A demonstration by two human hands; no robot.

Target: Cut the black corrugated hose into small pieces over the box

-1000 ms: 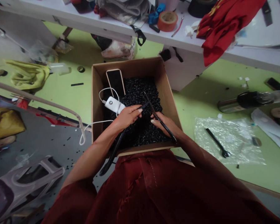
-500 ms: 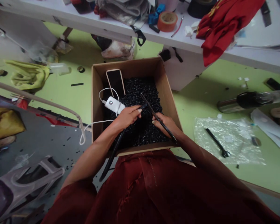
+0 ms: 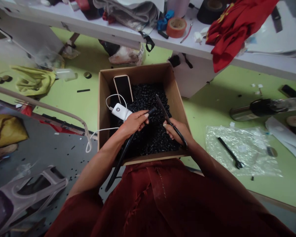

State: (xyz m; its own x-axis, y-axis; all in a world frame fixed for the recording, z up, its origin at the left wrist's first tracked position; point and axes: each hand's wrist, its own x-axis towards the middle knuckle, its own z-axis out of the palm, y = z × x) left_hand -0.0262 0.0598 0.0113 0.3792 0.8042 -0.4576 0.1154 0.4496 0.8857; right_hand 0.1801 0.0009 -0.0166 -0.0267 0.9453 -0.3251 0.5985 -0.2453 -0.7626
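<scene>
Head view, looking down into one open cardboard box (image 3: 138,70) packed with many small black pieces (image 3: 148,95), too many to count. Two hands work over it. The left hand (image 3: 133,123) has its fingers curled closed around one black ribbed tube (image 3: 124,148), whose long axis runs diagonally. Its cut end points up and right toward the box's middle, and its length drops down and left, over the box's front edge and past it. The right hand (image 3: 176,131) has its fingers wrapped narrowly around one pair of black scissors (image 3: 166,117), with the blades pointing up and left toward the back wall and the handle end near the front right corner. Whether the blades are open is hard to tell. The tube's end sits just beside the blades, with only a narrow gap between them.

In the back left corner leans one phone (image 3: 122,88). One white power bank (image 3: 121,112) lies just in front of it, and its white cable (image 3: 100,131) runs over the left wall. Right of the box, on a green surface (image 3: 199,112), one black wrench (image 3: 230,153) lies on one clear plastic bag (image 3: 263,164).
</scene>
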